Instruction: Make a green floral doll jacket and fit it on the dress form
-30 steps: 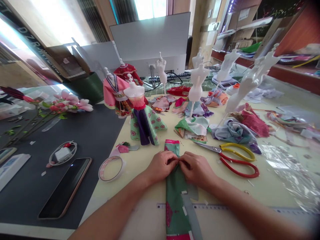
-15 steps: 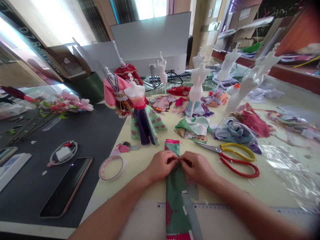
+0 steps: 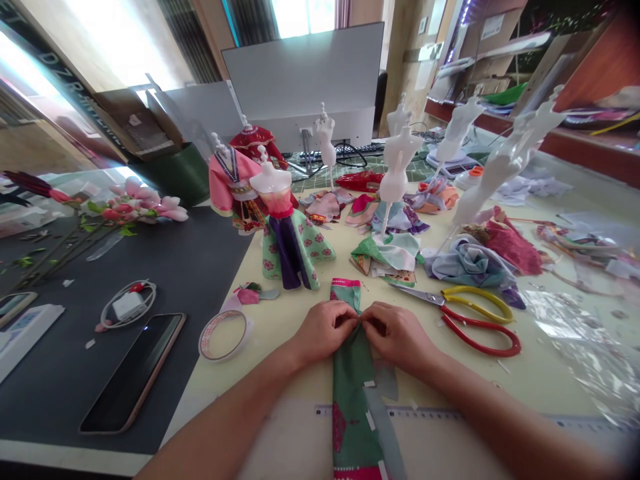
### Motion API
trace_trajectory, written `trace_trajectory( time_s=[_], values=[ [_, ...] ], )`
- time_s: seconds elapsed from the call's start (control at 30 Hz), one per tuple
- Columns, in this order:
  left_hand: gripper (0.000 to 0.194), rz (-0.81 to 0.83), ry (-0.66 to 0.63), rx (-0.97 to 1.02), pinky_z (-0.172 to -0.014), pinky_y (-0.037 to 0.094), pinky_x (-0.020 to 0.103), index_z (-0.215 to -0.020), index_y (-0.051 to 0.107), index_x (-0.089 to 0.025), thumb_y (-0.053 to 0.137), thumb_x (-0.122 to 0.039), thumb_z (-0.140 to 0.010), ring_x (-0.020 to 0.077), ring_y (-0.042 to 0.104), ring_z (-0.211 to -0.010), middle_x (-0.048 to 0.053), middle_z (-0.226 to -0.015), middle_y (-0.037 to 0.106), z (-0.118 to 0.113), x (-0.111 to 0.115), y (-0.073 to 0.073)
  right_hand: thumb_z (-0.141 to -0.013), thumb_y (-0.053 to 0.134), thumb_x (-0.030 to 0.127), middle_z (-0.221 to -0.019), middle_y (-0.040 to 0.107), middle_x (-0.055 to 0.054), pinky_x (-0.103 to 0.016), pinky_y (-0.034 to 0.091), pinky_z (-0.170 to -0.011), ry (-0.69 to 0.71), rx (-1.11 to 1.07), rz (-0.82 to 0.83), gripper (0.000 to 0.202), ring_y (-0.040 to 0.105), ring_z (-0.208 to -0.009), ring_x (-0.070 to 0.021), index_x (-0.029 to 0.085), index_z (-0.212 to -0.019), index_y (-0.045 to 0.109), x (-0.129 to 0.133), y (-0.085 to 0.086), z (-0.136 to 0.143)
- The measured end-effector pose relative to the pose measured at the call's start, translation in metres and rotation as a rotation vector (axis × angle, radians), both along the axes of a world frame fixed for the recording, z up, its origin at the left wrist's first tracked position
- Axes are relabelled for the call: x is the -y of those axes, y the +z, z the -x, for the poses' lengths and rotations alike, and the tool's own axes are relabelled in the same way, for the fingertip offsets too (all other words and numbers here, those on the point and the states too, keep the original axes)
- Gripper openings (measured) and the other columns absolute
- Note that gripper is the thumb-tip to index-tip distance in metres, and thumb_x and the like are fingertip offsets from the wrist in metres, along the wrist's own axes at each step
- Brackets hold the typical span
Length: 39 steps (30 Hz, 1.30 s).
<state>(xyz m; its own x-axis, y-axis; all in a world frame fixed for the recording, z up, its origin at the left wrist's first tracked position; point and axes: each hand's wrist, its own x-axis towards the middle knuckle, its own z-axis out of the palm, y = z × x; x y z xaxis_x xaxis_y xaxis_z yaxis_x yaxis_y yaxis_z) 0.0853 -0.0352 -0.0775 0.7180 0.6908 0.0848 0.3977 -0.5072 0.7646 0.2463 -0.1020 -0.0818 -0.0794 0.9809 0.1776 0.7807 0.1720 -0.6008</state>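
A long strip of green fabric point(image 3: 350, 380) with pink-red ends lies lengthwise in front of me. My left hand point(image 3: 327, 327) pinches it near its far end, fingertips closed. Close against it, my right hand point(image 3: 395, 331) pinches the same strip at its right edge, and the fingertips of both hands almost meet. Small white tape pieces point(image 3: 370, 419) stick along the strip's right edge, where a grey-blue layer point(image 3: 384, 423) shows. Beneath the strip runs a clear ruler point(image 3: 425, 413). What lies exactly between my fingertips is hidden.
Scissors point(image 3: 453, 313) with yellow and red handles lie right of my hands. A tape roll point(image 3: 224, 335) and a phone point(image 3: 134, 373) are on the left. Ahead stand a dressed doll mannequin point(image 3: 280, 220), several bare white mannequins point(image 3: 395, 167) and fabric scraps point(image 3: 387, 250).
Both hands keep their pinch on the fabric strip at nearly the same spot. The whole view has shifted very slightly.
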Motion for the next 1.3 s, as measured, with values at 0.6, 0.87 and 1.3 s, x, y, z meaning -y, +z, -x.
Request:
trace_trajectory(
  time_s=[0.6,0.87,1.3],
  values=[
    [0.012,0.009,-0.051,0.108,-0.067,0.040,0.023,-0.075,0.063,-0.016,0.053,-0.018,-0.081,0.0122,0.052,-0.069,0.000,-0.070,0.060,0.004,-0.004,0.007,-0.073,0.048,0.010,-0.093,0.059,-0.005,-0.029,0.045,-0.073,-0.010,-0.251,-0.067,0.026,0.056,-0.083,-0.0180,0.020,-0.093,0.063,-0.002,0.008,-0.007],
    [0.011,-0.001,-0.043,0.078,-0.068,0.040,0.024,-0.075,0.062,-0.016,0.053,-0.018,-0.080,0.0128,0.052,-0.069,0.000,-0.069,0.058,0.004,-0.003,0.009,-0.076,0.052,0.015,-0.073,0.060,-0.002,-0.030,0.041,-0.071,0.071,-0.300,-0.059,0.011,0.054,-0.074,-0.0170,0.019,-0.067,0.057,-0.004,0.009,-0.005],
    [0.007,-0.052,-0.031,0.047,-0.069,0.038,0.026,-0.066,0.057,-0.017,0.057,-0.016,-0.073,0.0124,0.049,-0.064,-0.002,-0.060,0.054,0.000,-0.002,0.003,-0.073,0.050,0.011,-0.069,0.057,-0.001,-0.029,0.038,-0.069,0.083,-0.184,-0.128,0.011,0.052,-0.070,-0.0154,0.018,-0.065,0.052,-0.004,0.001,-0.002]
  ],
)
